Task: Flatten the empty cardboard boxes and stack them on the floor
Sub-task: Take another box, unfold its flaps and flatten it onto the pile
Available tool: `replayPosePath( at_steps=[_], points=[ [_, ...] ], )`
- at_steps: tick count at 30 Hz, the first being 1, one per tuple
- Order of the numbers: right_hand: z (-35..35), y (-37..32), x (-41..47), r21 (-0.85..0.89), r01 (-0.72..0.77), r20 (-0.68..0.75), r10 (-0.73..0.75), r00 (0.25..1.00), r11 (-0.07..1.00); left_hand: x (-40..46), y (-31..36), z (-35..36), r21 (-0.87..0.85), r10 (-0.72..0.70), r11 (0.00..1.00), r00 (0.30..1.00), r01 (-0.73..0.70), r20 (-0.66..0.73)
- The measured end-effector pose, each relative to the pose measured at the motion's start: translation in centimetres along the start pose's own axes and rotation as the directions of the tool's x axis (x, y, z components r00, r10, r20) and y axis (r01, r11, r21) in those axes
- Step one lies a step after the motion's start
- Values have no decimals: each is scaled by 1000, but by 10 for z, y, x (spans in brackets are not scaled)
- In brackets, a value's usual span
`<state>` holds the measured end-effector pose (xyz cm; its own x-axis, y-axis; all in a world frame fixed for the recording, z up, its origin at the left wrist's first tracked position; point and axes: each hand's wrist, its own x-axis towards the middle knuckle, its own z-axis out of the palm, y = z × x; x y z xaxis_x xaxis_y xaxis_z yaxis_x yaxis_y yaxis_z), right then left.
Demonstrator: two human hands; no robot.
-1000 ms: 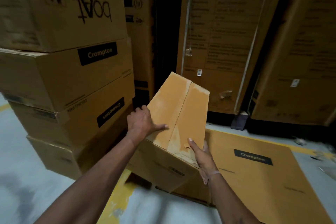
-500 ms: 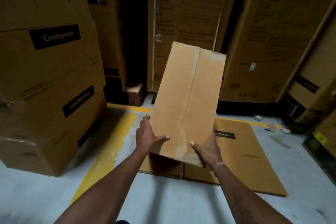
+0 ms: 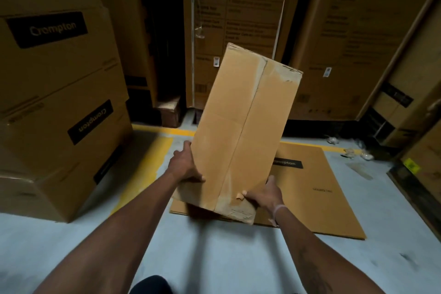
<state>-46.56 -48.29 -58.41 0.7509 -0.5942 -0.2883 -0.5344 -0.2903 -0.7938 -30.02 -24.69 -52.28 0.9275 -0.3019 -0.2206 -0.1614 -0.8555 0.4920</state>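
Still-unflattened box (image 3: 243, 126) held tilted over the near left corner of the flattened sheet (image 3: 322, 188) on the floor, left hand (image 3: 185, 166) and right hand (image 3: 265, 194) gripping its lower end. Seam probably taped, so could resist folding and slip.

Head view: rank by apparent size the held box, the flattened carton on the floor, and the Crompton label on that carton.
1-2. held box and flattened carton: unsure; the box, gripped by the left hand and right hand, is nearer and covers part of the carton.
3. Crompton label: clearly smallest.
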Motion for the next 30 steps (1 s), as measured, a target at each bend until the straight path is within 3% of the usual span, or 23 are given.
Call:
replayPosePath(
  at_steps=[3, 5, 7, 11, 16, 19, 23, 27, 30],
  points=[
    [7, 5, 0, -118, 35, 129, -20, 991, 992, -7, -36, 6, -65, -43, 997, 999, 45, 33],
    [5, 1, -14, -97, 67, 282, -37, 959, 993, -14, -60, 2, -170, -11, 985, 995, 29, 102],
    [-6, -12, -26, 5, 74, 348, -71, 935, 997, -19, -71, -14, -312, 61, 950, 987, -12, 147],
    [-44, -72, -25, 323, 187, 145, -244, 959, 928, -26, -46, -67, -593, 234, 776, 971, -215, -45],
    [-82, -173, -18, 502, 344, 0, -398, 917, 793, -39, 16, -136, -654, 307, 626, 905, -424, -293],
    [-91, -203, -9, 537, 335, -24, -383, 924, 774, -39, 40, -163, -666, 269, 593, 891, -452, -365],
    [-88, -219, -14, 692, 260, -2, -359, 934, 674, -38, 66, -185, -802, 40, 536, 957, -264, -288],
    [-93, -235, -31, 721, 285, -77, -336, 939, 632, -48, 88, -190, -778, -10, 518, 907, -355, -421],
    [-107, -246, -36, 701, 401, -191, -386, 902, 590, -56, 99, -200, -714, 55, 511, 846, -480, -530]
  ],
)
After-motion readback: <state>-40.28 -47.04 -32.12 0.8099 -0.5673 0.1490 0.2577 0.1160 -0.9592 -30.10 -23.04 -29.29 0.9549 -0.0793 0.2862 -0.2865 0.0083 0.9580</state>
